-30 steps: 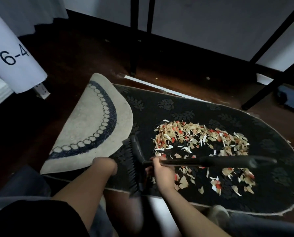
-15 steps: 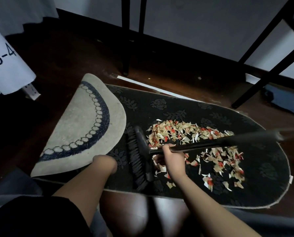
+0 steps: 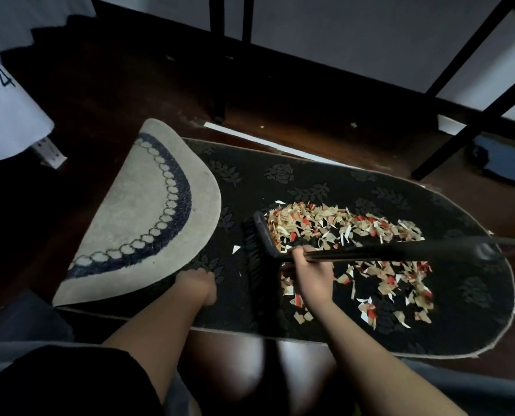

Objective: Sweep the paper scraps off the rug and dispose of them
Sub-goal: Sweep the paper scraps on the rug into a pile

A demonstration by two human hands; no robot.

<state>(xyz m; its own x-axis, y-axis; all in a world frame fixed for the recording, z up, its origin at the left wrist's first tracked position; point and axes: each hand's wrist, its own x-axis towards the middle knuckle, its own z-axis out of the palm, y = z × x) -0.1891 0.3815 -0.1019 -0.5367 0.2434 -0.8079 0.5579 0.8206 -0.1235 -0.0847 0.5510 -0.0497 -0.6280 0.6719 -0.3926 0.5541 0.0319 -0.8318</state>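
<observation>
Stage: sweeping, early | right hand [image 3: 311, 273] grasps broom [image 3: 262, 253] | left hand [image 3: 197, 285] on rug [image 3: 475, 295], fingers unclear | scraps [image 3: 340, 232] on rug, partly heaped; disposal pending

The brush [image 3: 257, 256] has swept rightward into the paper scraps [image 3: 340, 232]. The right hand [image 3: 311, 273] moved with it, bunching them tighter.

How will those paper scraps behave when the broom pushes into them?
The paper scraps look thin and tiny, so probably very light and apt to scatter rather than slide together. The rug looks textured, so some may snag. One white scrap already lies on the broom head's far side.
</observation>
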